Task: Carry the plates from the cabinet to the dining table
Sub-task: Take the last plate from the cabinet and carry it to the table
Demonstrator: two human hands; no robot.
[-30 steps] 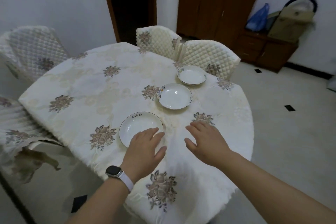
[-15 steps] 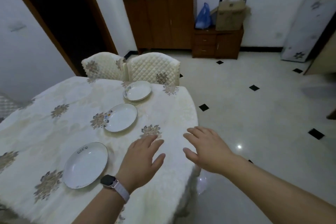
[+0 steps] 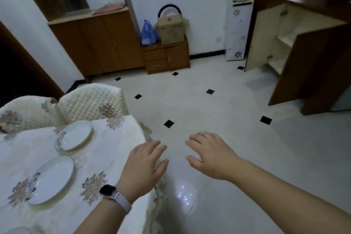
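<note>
Two hands hover palm-down in the lower middle of the frame, and neither holds anything. The left hand [image 3: 144, 165] has its fingers [image 3: 152, 145] straight and lightly spread, thumb out to the right, over the right edge of the desk [image 3: 106, 150]; whether it touches the cloth I cannot tell. The right hand [image 3: 210, 156], just beside it to the right, has relaxed, slightly parted fingers and hangs over the floor [image 3: 228, 104], clear of the desk. A dark watch [image 3: 108, 191] on a pale strap sits on the left wrist.

Left of the left hand, two white plates lie flat on the flowered cloth: the lower plate [image 3: 51, 179] at lower left and the upper plate [image 3: 74, 135] above it, the two apart. A pale rim [image 3: 18, 231] shows at the bottom left corner, too little to name. Two quilted chairs [image 3: 91, 100] stand behind the desk at middle left.

At the right edge the cabinet [image 3: 284, 42] stands with a door [image 3: 260, 38] open and pale shelves showing, well apart from the hands. Along the far wall are a brown sideboard [image 3: 95, 43] and a low chest [image 3: 167, 57] bearing a box [image 3: 171, 28] and a blue bag [image 3: 148, 32].
</note>
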